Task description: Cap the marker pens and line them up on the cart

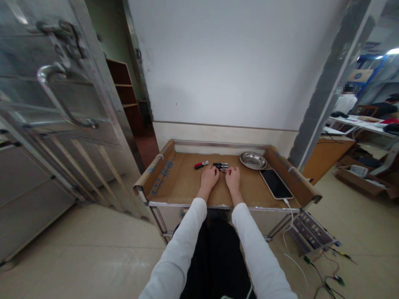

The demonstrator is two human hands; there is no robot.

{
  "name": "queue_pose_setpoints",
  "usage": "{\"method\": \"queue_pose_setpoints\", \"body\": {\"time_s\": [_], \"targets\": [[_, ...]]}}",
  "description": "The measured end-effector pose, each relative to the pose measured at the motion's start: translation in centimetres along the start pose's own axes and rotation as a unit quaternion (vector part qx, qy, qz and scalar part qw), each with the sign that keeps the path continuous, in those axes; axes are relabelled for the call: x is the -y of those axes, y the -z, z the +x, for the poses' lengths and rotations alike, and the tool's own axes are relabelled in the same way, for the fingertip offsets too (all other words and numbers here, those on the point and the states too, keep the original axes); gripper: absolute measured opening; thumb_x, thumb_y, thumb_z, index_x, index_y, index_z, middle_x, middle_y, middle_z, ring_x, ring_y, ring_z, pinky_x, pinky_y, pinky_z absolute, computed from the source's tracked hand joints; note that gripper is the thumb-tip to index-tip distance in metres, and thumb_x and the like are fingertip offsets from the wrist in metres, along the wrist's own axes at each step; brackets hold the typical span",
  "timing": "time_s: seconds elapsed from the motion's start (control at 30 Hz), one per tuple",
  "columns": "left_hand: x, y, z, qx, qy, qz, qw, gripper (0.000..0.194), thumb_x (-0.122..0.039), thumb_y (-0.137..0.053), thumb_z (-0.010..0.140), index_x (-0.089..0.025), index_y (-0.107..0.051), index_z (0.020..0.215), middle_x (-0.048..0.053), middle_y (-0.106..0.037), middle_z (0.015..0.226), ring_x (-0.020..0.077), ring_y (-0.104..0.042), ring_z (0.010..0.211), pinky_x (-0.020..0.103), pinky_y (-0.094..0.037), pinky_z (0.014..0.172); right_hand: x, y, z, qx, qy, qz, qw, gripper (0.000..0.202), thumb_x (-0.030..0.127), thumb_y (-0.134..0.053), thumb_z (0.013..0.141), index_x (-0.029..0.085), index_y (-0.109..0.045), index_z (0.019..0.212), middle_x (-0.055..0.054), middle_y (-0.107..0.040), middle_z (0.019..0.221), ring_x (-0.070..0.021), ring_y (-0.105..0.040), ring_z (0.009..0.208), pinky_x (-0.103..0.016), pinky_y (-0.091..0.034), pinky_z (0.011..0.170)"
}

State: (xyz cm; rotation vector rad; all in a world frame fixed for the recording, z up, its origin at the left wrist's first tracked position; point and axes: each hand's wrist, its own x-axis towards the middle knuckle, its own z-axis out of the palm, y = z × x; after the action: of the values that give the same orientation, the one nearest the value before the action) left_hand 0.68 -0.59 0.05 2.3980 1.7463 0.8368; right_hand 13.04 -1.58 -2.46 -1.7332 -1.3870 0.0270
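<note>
My left hand [210,177] rests over the brown cardboard surface [183,178], its fingers curled and closed. Facing it, a small gap away, my right hand [232,178] is closed too, fingertips pinched together. Something small and dark lies between the two sets of fingertips, too small to name. Just beyond the hands lie several slim black pieces with silver ends [220,165], partly hidden by my fingers. To the left of them, a similar red-and-black piece with a silver end [201,165] lies at a slant.
A round metal dish [253,160] stands at the back right. In front of it lies a phone [276,184] with a white cable. Cardboard walls edge the cart. A metal door [62,99] stands left; a device with leads [311,232] is on the floor right. A person [346,101] is far right.
</note>
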Motion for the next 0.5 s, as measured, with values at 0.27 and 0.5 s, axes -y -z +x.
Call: {"method": "queue_pose_setpoints", "body": {"time_s": [0.27, 0.5], "targets": [[0.17, -0.1, -0.02, -0.01, 0.005, -0.02, 1.0, 0.022, -0.018, -0.041, 0.09, -0.015, -0.062, 0.094, 0.011, -0.062, 0.101, 0.0196, -0.059, 0.094, 0.029, -0.044, 0.085, 0.67, 0.42, 0.0, 0.043, 0.006, -0.081, 0.996, 0.026, 0.012, -0.043, 0.082, 0.015, -0.069, 0.085, -0.012, -0.061, 0.095, -0.022, -0.053, 0.09, -0.031, -0.036, 0.081], [0.29, -0.11, -0.03, -0.017, 0.002, -0.045, 0.999, 0.02, -0.015, -0.043, 0.088, -0.015, -0.063, 0.092, 0.011, -0.062, 0.099, 0.0205, -0.059, 0.095, 0.031, -0.045, 0.086, 0.83, 0.55, -0.08, 0.044, 0.027, -0.07, 0.996, 0.029, 0.011, -0.042, 0.083, 0.015, -0.07, 0.087, -0.012, -0.063, 0.098, -0.0238, -0.052, 0.092, -0.033, -0.036, 0.083]]}}
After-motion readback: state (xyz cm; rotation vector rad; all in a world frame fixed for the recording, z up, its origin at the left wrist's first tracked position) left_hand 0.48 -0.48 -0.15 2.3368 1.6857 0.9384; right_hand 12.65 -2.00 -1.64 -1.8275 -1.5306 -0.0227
